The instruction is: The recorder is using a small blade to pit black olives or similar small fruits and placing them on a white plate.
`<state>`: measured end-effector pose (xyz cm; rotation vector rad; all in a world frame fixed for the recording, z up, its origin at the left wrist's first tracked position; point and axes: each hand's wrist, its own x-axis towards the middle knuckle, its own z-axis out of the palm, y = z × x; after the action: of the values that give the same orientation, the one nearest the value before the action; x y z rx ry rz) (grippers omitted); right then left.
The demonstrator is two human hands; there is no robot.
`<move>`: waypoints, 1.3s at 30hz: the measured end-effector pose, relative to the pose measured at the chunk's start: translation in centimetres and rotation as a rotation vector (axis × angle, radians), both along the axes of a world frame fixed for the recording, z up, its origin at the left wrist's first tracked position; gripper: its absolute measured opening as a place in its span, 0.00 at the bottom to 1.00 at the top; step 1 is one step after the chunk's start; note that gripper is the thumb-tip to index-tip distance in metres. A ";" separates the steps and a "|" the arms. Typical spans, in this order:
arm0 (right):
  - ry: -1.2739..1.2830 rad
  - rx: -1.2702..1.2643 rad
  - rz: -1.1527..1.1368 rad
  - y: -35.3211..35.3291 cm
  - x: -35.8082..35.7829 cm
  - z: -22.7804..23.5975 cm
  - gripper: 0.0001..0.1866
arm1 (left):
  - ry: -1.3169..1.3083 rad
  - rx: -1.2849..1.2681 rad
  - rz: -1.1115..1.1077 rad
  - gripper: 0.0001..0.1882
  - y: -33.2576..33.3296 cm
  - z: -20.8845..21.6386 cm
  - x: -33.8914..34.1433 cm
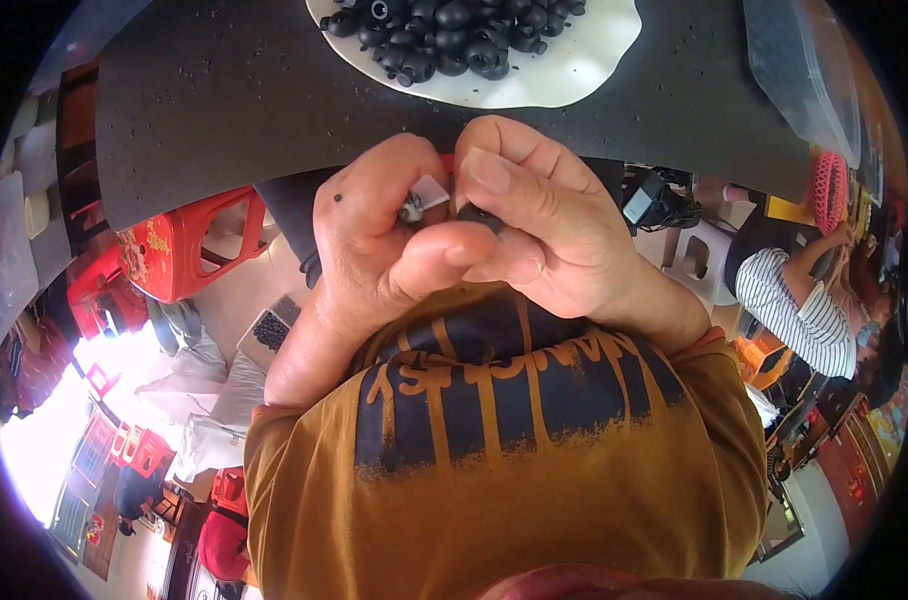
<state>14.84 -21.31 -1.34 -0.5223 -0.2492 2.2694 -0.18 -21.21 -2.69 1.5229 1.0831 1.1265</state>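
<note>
Both hands meet close in front of my chest, just short of the table edge. My right hand (559,225) pinches a small black piece (481,218) between thumb and fingers, and most of the piece is covered. My left hand (369,225) curls around a small object with a pale, flat end (430,192); its kind cannot be made out. The left thumb reaches to the black piece. Beyond the hands, a white wavy-rimmed plate (574,75) carries a heap of small round black parts (452,40), some with a hole.
The dark table (234,110) is sprinkled with black crumbs. A clear plastic container (799,75) stands at the far right. Red stools (189,245) are on the left, and a tray of black parts (272,325) lies lower down. A person in a striped shirt (799,310) sits to the right.
</note>
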 end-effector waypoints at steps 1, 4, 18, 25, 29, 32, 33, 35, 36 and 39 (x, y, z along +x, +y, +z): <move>0.000 0.000 0.000 0.0 0.0 0.0 0.08 | -0.029 0.061 -0.044 0.25 0.2 -0.2 -0.1; 0.014 -0.015 0.022 0.0 0.1 0.1 0.08 | -0.161 -0.131 -0.050 0.22 -0.1 -0.3 -0.2; 0.020 0.020 0.033 0.5 0.1 0.0 0.09 | 0.021 0.115 -0.047 0.31 0.4 -0.2 -0.2; -0.102 0.062 0.051 0.6 0.3 0.4 0.10 | 0.226 0.406 -0.025 0.30 1.0 0.0 0.1; -0.148 0.059 0.004 0.3 0.0 0.0 0.10 | 0.234 0.458 0.001 0.30 1.1 -0.3 0.4; -0.150 0.051 -0.013 0.2 0.0 0.3 0.10 | 0.224 0.505 0.019 0.29 1.0 -0.5 0.4; -0.141 0.032 0.002 0.2 0.1 0.6 0.10 | 0.242 0.523 0.029 0.30 1.0 -0.4 0.4; -0.156 0.061 -0.002 0.0 0.1 0.2 0.10 | 0.260 0.542 0.038 0.30 1.0 -0.1 0.5; -0.171 0.090 -0.003 0.0 0.1 0.1 0.10 | 0.274 0.563 0.056 0.30 1.0 0.1 0.5; -0.165 0.056 0.036 0.1 0.4 0.9 0.10 | 0.287 0.516 0.048 0.30 0.7 0.2 0.5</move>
<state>15.23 -21.19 -0.45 -0.6811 -0.4058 2.2493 0.30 -20.50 -2.44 2.1221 1.0689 1.3155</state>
